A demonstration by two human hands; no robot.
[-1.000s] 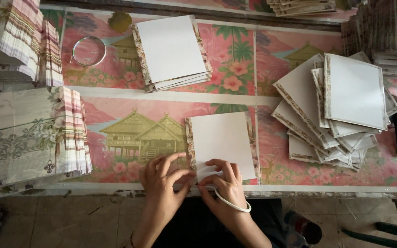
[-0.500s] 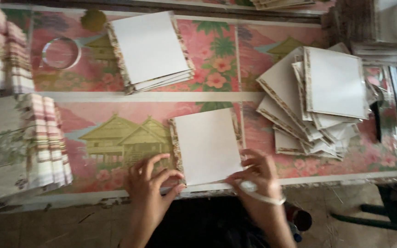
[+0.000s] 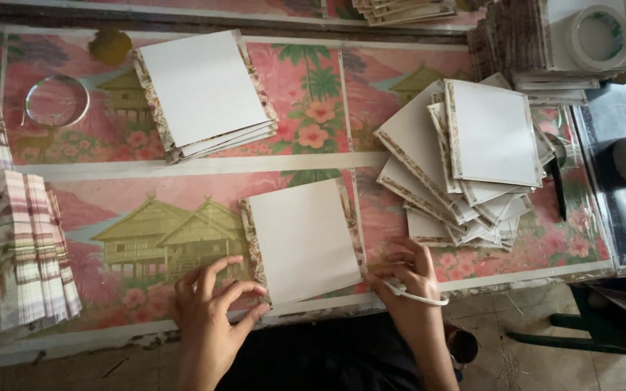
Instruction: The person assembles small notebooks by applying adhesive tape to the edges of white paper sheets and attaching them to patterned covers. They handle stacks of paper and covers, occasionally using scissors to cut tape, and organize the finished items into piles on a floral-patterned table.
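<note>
Left hand: the left hand [image 3: 208, 308] lies flat on the table [image 3: 146, 232], fingers spread and released, with its fingertips touching the lower left corner of the white card [image 3: 302, 239].
Right hand: the right hand [image 3: 407, 279] rests at the card's lower right corner; its fingers are loosely bent and touch the card's edge, grasping nothing that can be made out.
White card: it lies flat on the table's near edge, between the two hands, slightly turned, with a patterned border showing along its left side.
Band: a thin white band [image 3: 418, 295] loops around the right wrist.
Table cover: a pink printed cloth with houses, flowers and palms.
Neat stack: a tidy stack of cards [image 3: 204, 90] sits farther back, well apart from the hands.
Loose pile: a fanned pile of cards [image 3: 472, 159] lies to the right, near the right hand.
Paper bundles: striped and flowered paper [image 3: 34, 253] is stacked at the left.
Tape ring: a clear ring of tape [image 3: 56, 101] lies at the back left.
</note>
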